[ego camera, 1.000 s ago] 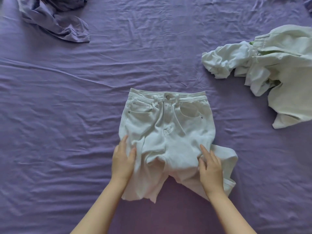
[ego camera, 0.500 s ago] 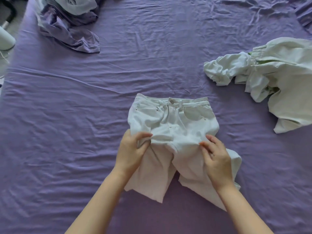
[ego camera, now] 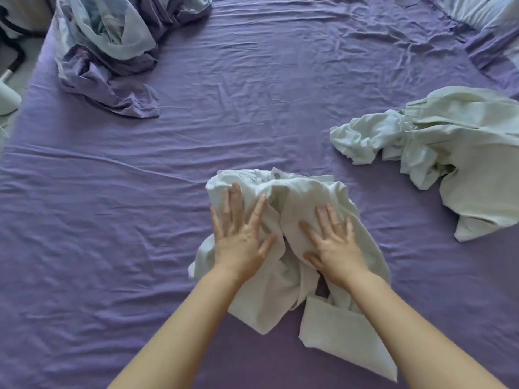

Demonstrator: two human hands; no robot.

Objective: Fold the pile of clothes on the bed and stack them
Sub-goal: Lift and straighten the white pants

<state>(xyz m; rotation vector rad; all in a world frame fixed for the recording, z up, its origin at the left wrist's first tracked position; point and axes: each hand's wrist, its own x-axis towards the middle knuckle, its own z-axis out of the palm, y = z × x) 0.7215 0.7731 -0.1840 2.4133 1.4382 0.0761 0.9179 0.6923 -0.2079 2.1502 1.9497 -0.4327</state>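
Both the left hand [ego camera: 238, 240] and the right hand [ego camera: 334, 242] lay flat with fingers spread, pressing the white jeans [ego camera: 280, 248], which sat bunched near the bed's [ego camera: 252, 94] near edge, midway along it. The fold looked barely begun; next the rumpled legs would probably need smoothing before doubling over.

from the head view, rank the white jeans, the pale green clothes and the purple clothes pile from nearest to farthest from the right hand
1. White jeans: directly under the right hand, which presses flat on them.
2. Pale green clothes: crumpled on the bed off to the right, apart from the hand.
3. Purple clothes pile: far-left corner of the bed, farthest away.
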